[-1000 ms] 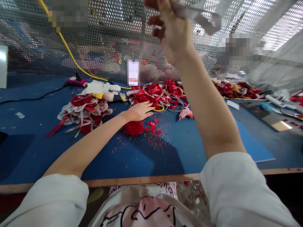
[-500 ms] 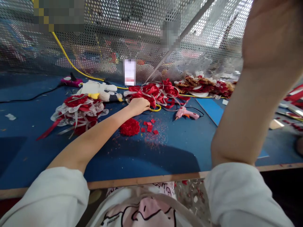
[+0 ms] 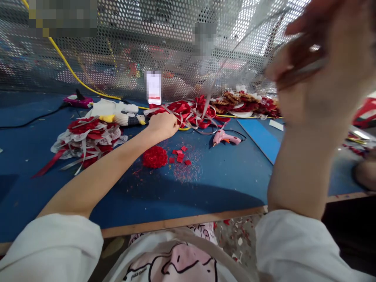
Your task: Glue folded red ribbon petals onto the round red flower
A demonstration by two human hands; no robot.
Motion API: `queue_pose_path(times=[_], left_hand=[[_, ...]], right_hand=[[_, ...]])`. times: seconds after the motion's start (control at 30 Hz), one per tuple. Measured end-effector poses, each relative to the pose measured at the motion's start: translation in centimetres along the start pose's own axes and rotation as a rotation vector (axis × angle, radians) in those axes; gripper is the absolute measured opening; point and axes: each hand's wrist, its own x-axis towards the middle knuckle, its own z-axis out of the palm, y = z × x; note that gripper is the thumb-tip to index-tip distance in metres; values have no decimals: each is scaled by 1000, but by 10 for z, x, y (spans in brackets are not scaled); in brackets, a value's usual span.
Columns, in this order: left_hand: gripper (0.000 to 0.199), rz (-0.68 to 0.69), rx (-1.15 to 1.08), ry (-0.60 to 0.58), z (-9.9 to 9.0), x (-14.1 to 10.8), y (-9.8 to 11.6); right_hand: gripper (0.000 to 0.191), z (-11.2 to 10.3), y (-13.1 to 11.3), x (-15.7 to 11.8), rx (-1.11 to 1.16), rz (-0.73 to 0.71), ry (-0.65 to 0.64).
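Observation:
My left hand (image 3: 164, 126) is a closed fist at the near left edge of a heap of red and white ribbons (image 3: 188, 111); what its fingers hold is hidden. A bit of a yellow loop (image 3: 185, 129) shows beside its knuckles. High at the right, blurred, my right hand (image 3: 308, 51) has its fingers curled round the end of a pale ribbon (image 3: 209, 94) that rises from the heap. A red ruffled flower (image 3: 154, 157) lies below my left hand, with several small red squares (image 3: 180, 156) beside it.
A pink glue gun (image 3: 226, 138) lies right of the squares. Red and white lace rosettes (image 3: 88, 137) and a doll (image 3: 125, 119) are at the left. A phone (image 3: 154, 88) leans on the perforated metal screen. Further right is a blue board (image 3: 258, 139).
My right hand has come down and turned, so its curled fingers now show. The ribbon hangs in a looser curve. My left hand has closed more over the yellow loop, and the view has shifted slightly right.

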Motion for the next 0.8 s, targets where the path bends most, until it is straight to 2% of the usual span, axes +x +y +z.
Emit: queue_pose_path(times=[0.07,0.13,0.2,0.23,0.3,0.33,0.4,0.5,0.6,0.67,0.73,0.8], left_hand=[[29,-67,0,25,-31,-15,6],[28,-72,-74,142,-56,-28,11],[24,21,-309,299,-68,-35,17],[31,114,-456,337,-69,-36,21],[38,273,-774,276,-60,-35,27],[36,309,-920,185,-54,-33,29],[39,245,-1074,33,-40,-30,29],[29,116,-1041,52,-31,-30,17],[25,62,-1078,102,-36,-29,-11],[19,-89,-1228,275,-43,-25,-35],[20,-228,-1311,585,-50,-22,-59],[30,-282,-1294,694,-56,-21,-78]], right_hand=[[61,22,6,5,-14,34,10],[49,42,14,6,-29,75,12],[42,57,26,3,-38,107,1],[39,64,32,1,-39,122,-12],[35,73,44,-1,-24,154,-46],[34,76,49,-1,-3,172,-52],[29,77,58,0,49,199,-36],[20,66,68,0,112,223,-3],[31,44,79,-9,179,292,38],[44,25,90,-19,176,313,75],[51,2,106,-32,85,318,84],[48,-24,127,-48,-185,354,69]])
